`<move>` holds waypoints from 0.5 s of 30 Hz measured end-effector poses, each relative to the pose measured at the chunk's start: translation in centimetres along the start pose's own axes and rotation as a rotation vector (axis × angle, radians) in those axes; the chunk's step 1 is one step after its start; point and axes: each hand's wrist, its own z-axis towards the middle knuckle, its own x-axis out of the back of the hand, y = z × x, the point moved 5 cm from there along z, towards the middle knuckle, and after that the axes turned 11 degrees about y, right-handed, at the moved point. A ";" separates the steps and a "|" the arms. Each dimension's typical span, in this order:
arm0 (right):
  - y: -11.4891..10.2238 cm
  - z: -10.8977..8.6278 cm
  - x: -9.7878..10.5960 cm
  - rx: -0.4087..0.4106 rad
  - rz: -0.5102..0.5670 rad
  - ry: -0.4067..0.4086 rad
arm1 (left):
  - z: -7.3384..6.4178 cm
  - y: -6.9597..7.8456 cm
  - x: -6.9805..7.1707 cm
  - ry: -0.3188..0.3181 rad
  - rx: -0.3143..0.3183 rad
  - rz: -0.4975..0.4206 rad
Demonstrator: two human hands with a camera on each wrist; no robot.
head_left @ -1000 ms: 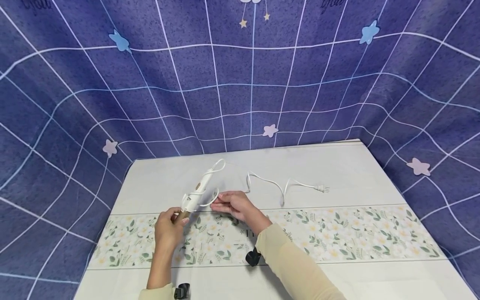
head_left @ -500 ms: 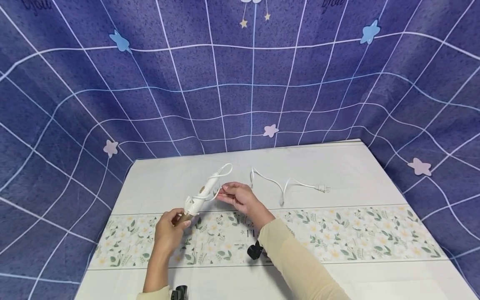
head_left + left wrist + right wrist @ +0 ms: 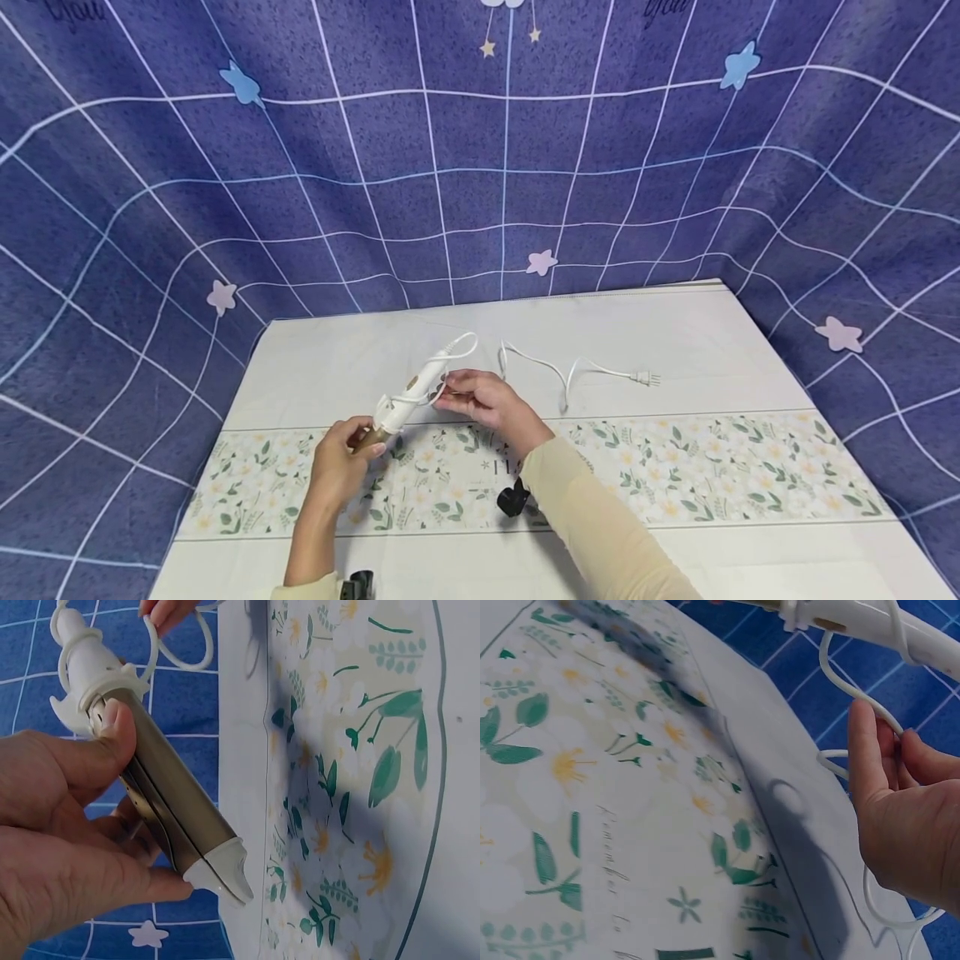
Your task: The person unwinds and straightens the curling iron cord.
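The left hand [image 3: 339, 468] has its grip closed round a hair-styling iron [image 3: 161, 761], taking it by the bronze-coloured barrel. The right hand's [image 3: 487, 398] grip pinches the white cord [image 3: 840, 682] just beside the handle [image 3: 431, 372]. The iron is held up over the left half of the surface [image 3: 675, 325], slanting, its handle end pointing toward the back edge and away from the left edge.

The barrel is smooth, with a soft metallic sheen, and a dark seam splits it lengthwise. Its tip [image 3: 232, 862] is white and angular. The handle is glossy white, plastic-looking and rounded, with an oval bronze-coloured button [image 3: 412, 383]. The thin cord winds about the handle and loops at its end; beyond the right hand it lies in loose zigzags, ending in a pronged plug [image 3: 642, 377] nearer the right edge than the left.

The surface is white, crossed from left edge to right edge by a floral band [image 3: 712, 471] of pale blooms and green leaves. Script lettering [image 3: 609, 877] is printed on it. The right forearm, in a beige sleeve [image 3: 600, 525], covers part of the band. A black device [image 3: 513, 498] sits at that wrist. Behind the back edge hangs a blue-violet curtain [image 3: 472, 200] with pale grid lines and stars.
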 end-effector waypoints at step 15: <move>-4.6 -0.3 1.6 0.123 0.126 0.064 | -0.6 -0.8 0.4 -0.101 -0.034 0.056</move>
